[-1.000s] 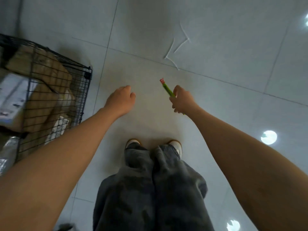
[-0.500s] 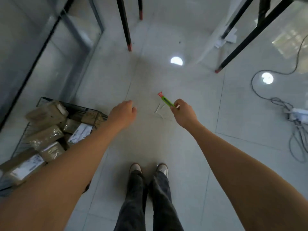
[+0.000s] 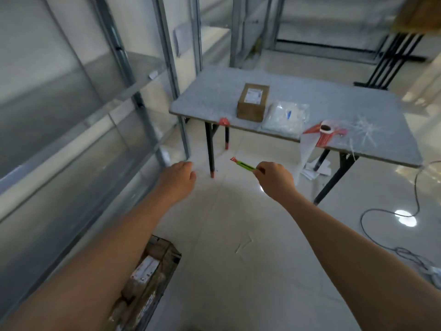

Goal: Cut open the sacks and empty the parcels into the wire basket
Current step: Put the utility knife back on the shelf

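My right hand (image 3: 274, 179) grips a green utility knife (image 3: 242, 164) with a red tip that points up and left. My left hand (image 3: 177, 179) hangs in the air with loosely curled fingers and holds nothing. The wire basket (image 3: 173, 255) stands on the floor at the lower left, partly hidden behind my left forearm, with several brown taped parcels (image 3: 145, 273) in it. Ahead stands a grey folding table (image 3: 358, 101). On it are a brown cardboard parcel (image 3: 253, 101) and a white plastic bag (image 3: 285, 118). No sack is in view.
Metal shelving (image 3: 100, 96) runs along the left. A roll of red tape (image 3: 325, 129) and white cable ties (image 3: 365, 130) lie on the table's right part. A cable (image 3: 381, 237) snakes over the floor at right. Cut ties (image 3: 243, 244) lie on the tiles.
My view has swung up from the floor and my feet to the table and shelving. The basket has slid to the lower left. Both hands keep their pose; the knife stays in my right hand.
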